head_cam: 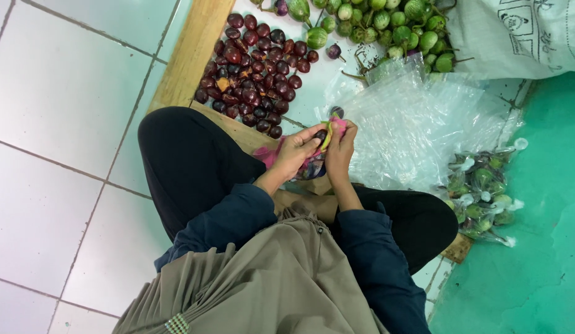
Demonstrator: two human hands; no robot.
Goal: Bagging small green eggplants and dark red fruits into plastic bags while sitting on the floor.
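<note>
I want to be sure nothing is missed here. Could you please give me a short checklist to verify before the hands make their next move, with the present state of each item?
1. Both hands on the work: left hand and right hand meet over the lap. Ok.
2. Small dark fruit held at the fingertips, against a pink cloth: ok.
3. How firm the grip is: partly hidden by fingers. Cannot tell.
4. Pile of dark purple fruits lies close by the left hand: ok.
5. Clear plastic bags lie loose beside the right hand: ok.
6. Filled bags of green fruits lie apart at the right: ok.
</note>
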